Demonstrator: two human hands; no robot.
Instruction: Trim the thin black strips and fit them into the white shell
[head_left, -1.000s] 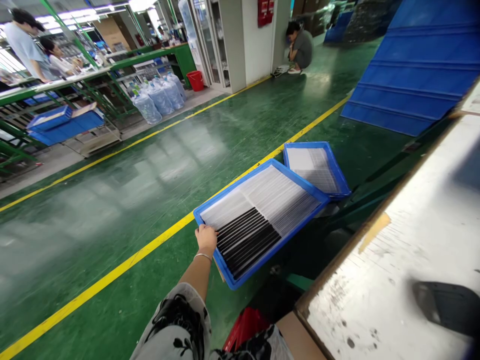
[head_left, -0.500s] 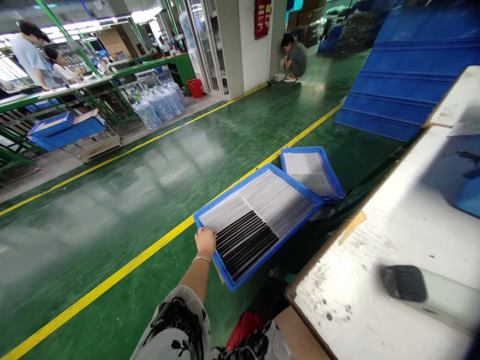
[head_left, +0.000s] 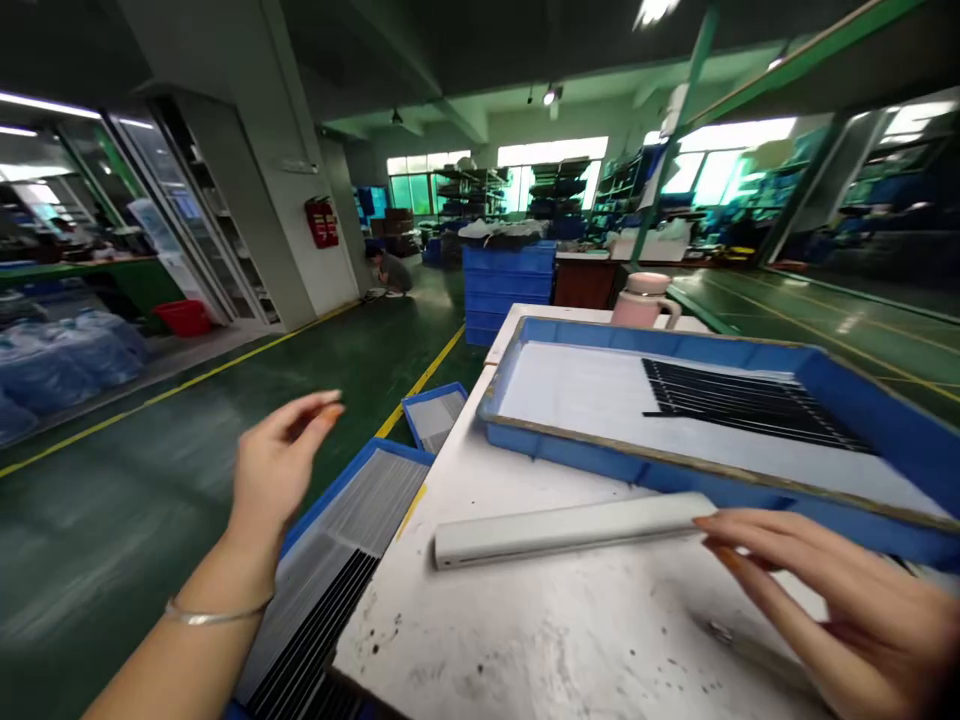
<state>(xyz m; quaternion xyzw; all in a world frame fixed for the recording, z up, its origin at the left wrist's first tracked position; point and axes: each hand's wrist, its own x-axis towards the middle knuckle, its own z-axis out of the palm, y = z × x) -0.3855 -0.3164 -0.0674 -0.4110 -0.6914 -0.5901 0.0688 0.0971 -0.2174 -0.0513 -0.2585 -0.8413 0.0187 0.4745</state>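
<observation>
White bar (head_left: 570, 530), lower centre of frame, is met at its right end by the right hand (head_left: 889, 610), fingers slightly parted; left hand (head_left: 274, 470) closure cannot be told; grasp judged incomplete, closer pinch called for.

Pink jug (head_left: 640, 303) at two o'clock, blue crate stack (head_left: 508, 292) at twelve, red wall panel (head_left: 322, 223) at ten, red bucket (head_left: 184, 319) at nine.

your orange fingernails (head_left: 331, 412), your silver bangle (head_left: 199, 618), white bar (head_left: 570, 531), blue tray (head_left: 555, 452), black strips (head_left: 750, 398), pink jug (head_left: 637, 310), yellow-lined green floor (head_left: 337, 365)
</observation>
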